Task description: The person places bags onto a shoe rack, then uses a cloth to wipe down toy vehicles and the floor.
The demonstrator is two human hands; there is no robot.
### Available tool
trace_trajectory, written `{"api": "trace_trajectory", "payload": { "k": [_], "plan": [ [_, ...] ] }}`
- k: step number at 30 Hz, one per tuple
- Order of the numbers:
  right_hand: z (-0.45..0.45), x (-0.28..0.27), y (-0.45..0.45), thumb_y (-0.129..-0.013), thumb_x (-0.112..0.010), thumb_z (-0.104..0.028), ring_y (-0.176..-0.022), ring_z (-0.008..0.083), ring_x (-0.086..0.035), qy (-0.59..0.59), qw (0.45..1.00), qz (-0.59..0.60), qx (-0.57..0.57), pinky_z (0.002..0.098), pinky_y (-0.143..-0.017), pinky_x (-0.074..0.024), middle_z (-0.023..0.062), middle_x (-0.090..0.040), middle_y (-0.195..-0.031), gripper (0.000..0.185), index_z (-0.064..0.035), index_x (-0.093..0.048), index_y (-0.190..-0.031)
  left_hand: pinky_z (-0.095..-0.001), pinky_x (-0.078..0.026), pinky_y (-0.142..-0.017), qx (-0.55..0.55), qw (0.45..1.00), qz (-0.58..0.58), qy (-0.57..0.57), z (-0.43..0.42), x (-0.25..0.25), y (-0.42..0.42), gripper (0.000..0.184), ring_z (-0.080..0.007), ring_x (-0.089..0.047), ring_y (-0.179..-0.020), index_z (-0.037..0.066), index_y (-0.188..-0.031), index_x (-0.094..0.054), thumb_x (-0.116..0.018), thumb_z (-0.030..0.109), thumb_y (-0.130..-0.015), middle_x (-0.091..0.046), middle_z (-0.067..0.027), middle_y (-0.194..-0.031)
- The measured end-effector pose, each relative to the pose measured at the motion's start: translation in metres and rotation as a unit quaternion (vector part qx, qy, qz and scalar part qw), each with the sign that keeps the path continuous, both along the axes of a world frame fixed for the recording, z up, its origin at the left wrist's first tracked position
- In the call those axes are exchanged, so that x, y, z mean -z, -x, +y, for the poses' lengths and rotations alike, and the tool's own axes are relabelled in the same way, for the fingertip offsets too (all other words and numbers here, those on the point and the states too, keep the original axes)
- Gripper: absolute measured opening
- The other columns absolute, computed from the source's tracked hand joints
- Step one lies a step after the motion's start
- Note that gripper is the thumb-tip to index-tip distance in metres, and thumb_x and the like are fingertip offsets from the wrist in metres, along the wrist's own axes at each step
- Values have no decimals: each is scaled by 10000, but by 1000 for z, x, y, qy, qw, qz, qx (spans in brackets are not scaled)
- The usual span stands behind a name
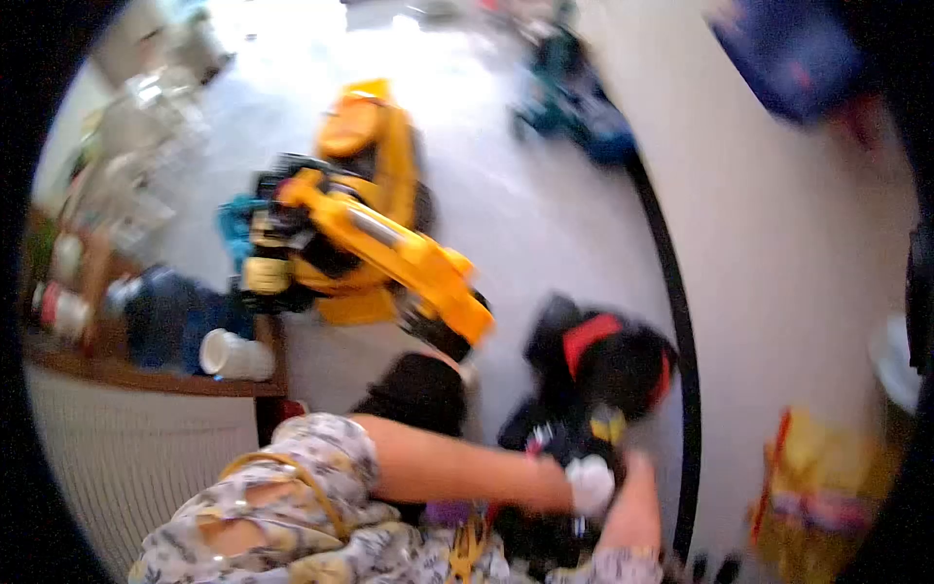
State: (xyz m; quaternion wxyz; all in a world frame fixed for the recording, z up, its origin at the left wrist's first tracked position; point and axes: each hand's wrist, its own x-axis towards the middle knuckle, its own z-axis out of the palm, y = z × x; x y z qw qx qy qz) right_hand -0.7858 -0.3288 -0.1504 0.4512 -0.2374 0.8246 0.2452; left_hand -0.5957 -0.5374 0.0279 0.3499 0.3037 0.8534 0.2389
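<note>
My left arm, in a floral sleeve, reaches across to the right. A white patch at its end marks my left hand (590, 485); whether it is a glove or a held thing is unclear. Close beside it is my right hand (637, 469), its arm rising from the bottom edge. Both hands are at a dark bundle (559, 433) with a small yellow part. Motion blur hides the fingers and any grip. Just beyond lies a rounded black thing with a red band (623, 360), perhaps a bag.
A yellow-and-black machine (389, 224) with a jointed arm stands on the pale floor. To the left, a wooden shelf (146, 375) bears a white cup (236, 355) and a blue container (170, 316). A yellow packet (827, 496) is at the lower right. Dark teal items (574, 102) lie farther back.
</note>
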Motion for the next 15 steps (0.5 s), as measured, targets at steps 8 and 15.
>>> {"api": "trace_trajectory", "payload": {
  "k": [8,15],
  "plan": [
    [-28,-171,-68,-652,-574,-18,-789,346,-641,196,979,46,-7,407,-701,-519,226,-647,-888,202,15,-653,-835,-438,-485,-824,17,998,-22,52,0,-33,-13,565,-325,-593,-1022,158,-1213,-524,-710,174,-680,-633,-139,-1049],
    [-41,-269,-192,-653,-523,57,-841,366,-572,404,890,196,-76,427,-750,-482,186,-561,-853,158,3,-631,-754,-399,-488,-817,-12,997,36,-70,-30,1,-19,481,-314,-613,-961,128,-1153,-580,-719,228,-703,-634,-165,-1040]
  ]
}}
